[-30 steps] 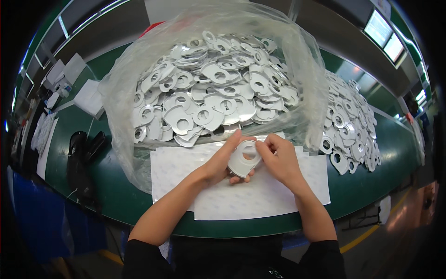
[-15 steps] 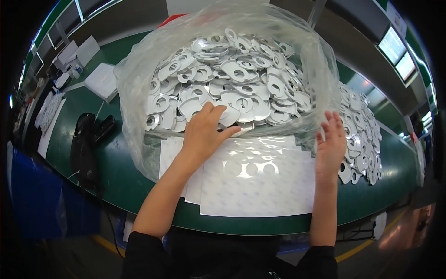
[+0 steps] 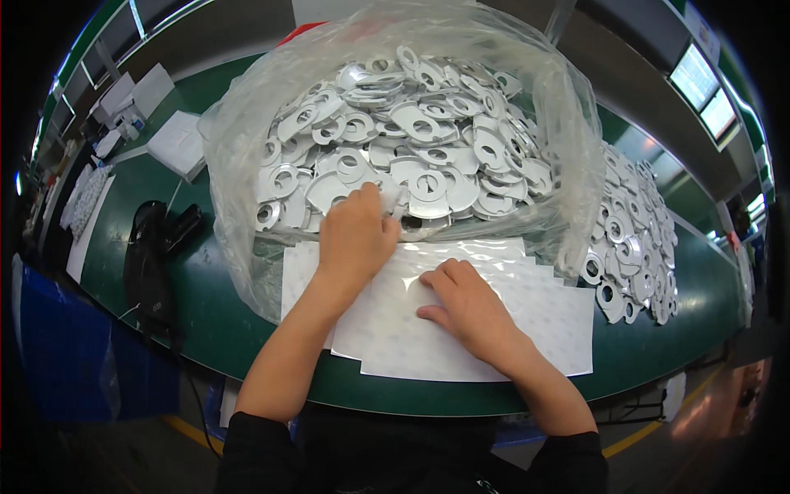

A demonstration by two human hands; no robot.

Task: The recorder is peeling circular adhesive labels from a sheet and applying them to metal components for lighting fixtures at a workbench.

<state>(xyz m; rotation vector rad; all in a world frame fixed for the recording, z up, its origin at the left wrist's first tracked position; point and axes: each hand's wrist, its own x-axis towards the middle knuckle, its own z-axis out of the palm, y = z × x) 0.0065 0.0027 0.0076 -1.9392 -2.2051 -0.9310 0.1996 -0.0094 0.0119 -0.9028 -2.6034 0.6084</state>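
My left hand [image 3: 356, 237] is closed at the front edge of a heap of flat silver metal plates [image 3: 415, 123] with round holes. A silvery plate [image 3: 393, 200], smeared by motion, shows at its fingertips. The heap lies in a clear plastic bag [image 3: 568, 107]. Over a stack of glossy white sheets [image 3: 485, 362], just in front of the bag, is my right hand [image 3: 471, 311]. Its thumb and forefinger are apart, with the fingertips at the top sheet's surface. I see nothing held in it.
A second pile of silver plates [image 3: 629, 239] lies on the green table [image 3: 222, 337] at the right. To the left are a black handheld device [image 3: 150, 272] with a cable and a white packet [image 3: 179, 144]. A blue bin [image 3: 82, 346] stands beyond the table's left edge.
My right hand has swung left from beside the bag onto the white sheets. The left hand's fingers have closed at the heap's edge. The top sheet has shifted right.
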